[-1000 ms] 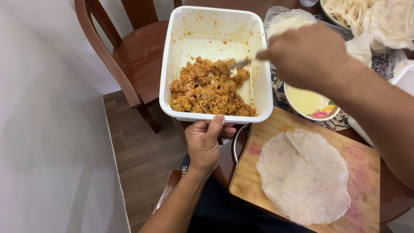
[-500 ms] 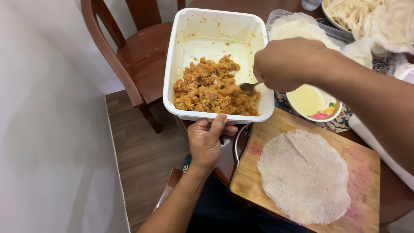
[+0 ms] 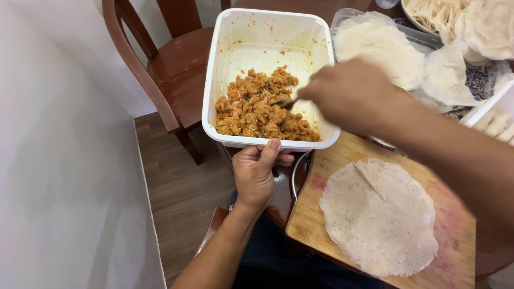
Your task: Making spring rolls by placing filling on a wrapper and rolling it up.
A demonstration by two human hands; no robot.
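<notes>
Wooden chair (image 3: 171,59) and floor sit far left. Left hand (image 3: 256,174) grips the near rim of the white tub (image 3: 267,77). Right hand (image 3: 348,93), pinching a spoon (image 3: 286,103), has come back from the tub's edge into the orange filling (image 3: 259,109). Below it, a round wrapper (image 3: 380,217) waits on the board (image 3: 455,214).

White wall (image 3: 64,160) — wooden chair (image 3: 171,59)

Left hand (image 3: 254,179) reaching up from below, forearm bare, thumb pressing over a rim, fingers (image 3: 284,158) curling beneath. Right hand (image 3: 348,93) coming in from the right, arm crossing diagonally, knuckles up, fingers closing in a pinching grip, slightly blurred.
</notes>
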